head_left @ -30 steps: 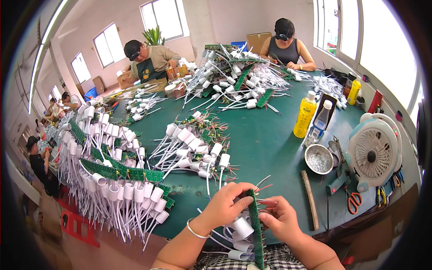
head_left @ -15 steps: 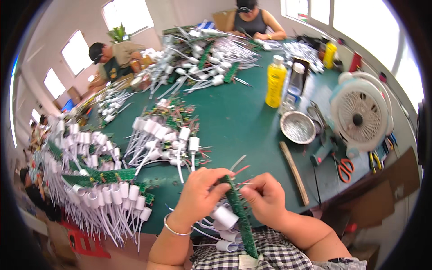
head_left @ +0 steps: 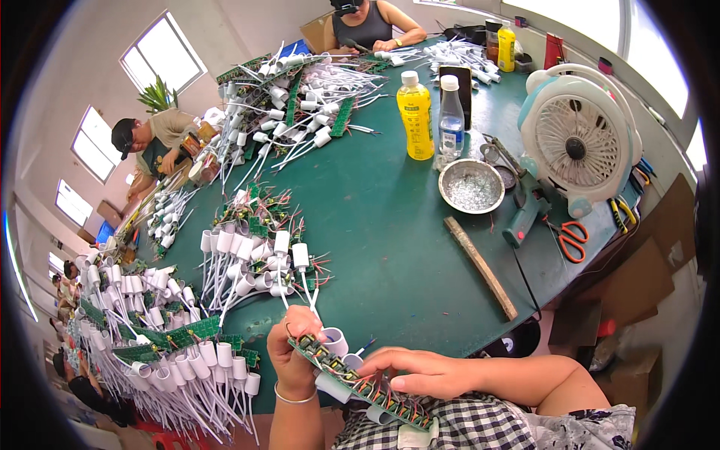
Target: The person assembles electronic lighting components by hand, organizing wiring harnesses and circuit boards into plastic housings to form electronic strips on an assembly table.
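Note:
At the near table edge, my left hand [head_left: 297, 360] is closed round the upper-left end of a long green circuit board strip [head_left: 352, 379]. The strip slants down to the right over my checked apron. Small components and thin red, black and white wires line its upper face. White cylindrical casings [head_left: 335, 342] hang about it, some partly hidden beneath. My right hand [head_left: 427, 371] reaches across the strip's middle with fingers stretched out, the fingertips at the wires and one white casing. Thumb and fingers are apart, gripping nothing visible.
Heaps of casings with white cables [head_left: 187, 367] and boards [head_left: 259, 240] lie left. A wooden stick [head_left: 480, 268], metal bowl [head_left: 471, 186], glue gun [head_left: 526, 214], orange-handled scissors [head_left: 573, 241], bottles [head_left: 415, 116] and fan [head_left: 581, 142] stand or lie right. Two people work across the table.
The board strip has turned from steep and edge-on to slanting, its component side now showing. My right hand has gone from pinching near the wires to lying outstretched over them. The view has shifted.

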Tool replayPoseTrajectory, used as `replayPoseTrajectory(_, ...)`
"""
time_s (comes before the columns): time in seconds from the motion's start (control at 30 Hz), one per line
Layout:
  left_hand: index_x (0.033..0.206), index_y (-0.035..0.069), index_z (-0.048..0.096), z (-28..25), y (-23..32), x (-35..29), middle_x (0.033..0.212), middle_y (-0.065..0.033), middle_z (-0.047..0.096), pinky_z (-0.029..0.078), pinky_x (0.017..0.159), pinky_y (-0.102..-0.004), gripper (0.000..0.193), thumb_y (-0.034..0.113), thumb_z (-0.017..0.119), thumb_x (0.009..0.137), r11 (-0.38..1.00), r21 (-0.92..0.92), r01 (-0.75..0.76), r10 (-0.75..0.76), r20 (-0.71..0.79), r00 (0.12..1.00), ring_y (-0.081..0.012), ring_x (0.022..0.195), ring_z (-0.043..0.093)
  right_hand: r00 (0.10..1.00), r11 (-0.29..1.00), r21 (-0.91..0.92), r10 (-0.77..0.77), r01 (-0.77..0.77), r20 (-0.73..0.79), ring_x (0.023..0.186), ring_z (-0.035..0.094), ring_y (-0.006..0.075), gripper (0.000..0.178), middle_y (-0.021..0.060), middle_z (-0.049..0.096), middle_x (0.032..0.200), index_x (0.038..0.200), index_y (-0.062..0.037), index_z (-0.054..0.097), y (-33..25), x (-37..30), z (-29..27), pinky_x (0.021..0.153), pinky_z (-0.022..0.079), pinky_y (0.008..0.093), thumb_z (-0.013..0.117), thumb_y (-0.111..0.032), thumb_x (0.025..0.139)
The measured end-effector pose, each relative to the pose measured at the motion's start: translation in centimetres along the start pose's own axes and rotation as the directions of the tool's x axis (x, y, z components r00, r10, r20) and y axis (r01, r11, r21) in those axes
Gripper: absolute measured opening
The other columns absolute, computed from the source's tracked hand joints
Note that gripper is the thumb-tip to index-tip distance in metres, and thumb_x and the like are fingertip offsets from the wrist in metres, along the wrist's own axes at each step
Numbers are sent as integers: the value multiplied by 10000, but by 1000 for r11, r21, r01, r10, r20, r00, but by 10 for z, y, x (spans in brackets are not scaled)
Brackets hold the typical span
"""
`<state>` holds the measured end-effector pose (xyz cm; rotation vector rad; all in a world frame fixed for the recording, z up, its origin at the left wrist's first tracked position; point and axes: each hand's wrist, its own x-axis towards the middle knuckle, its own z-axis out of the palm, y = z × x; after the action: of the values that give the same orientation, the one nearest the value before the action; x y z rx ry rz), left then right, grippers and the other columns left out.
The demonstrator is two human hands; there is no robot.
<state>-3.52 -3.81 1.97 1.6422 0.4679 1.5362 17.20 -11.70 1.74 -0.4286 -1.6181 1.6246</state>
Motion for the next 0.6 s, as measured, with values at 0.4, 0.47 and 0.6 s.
replayPoseTrajectory(0.4, 948, 29, 553, 2, -1, -6, 815, -72, 574, 412, 690, -271, 232, 210, 651, 842, 991, -75, 107, -106, 18, 994, -173, 792, 496, 963, 921, 284, 263, -267, 51, 837, 506, 72, 300, 16, 541, 936, 1061, -39, 476, -3, 10, -9, 708, 447, 250, 592, -266, 904)
replayPoseTrajectory(0.47, 968, 20, 545, 4, -2, -5, 838, -80, 565, 418, 686, -261, 239, 200, 647, 847, 985, -106, 137, -137, 9, 991, -166, 791, 500, 936, 914, 205, 348, -350, 45, 774, 539, 89, 210, 22, 566, 875, 990, -31, 519, -14, 11, -14, 646, 467, 271, 599, -200, 895)
replayPoseTrajectory(0.6, 1001, 23, 515, 4, -3, -2, 864, -79, 531, 419, 674, -232, 213, 175, 602, 879, 959, -49, 279, -275, 73, 959, -135, 782, 493, 989, 956, -263, 113, -134, -94, 722, 568, 114, 75, 56, 597, 809, 883, -29, 554, -47, 9, -19, 632, 468, 274, 600, -78, 852)
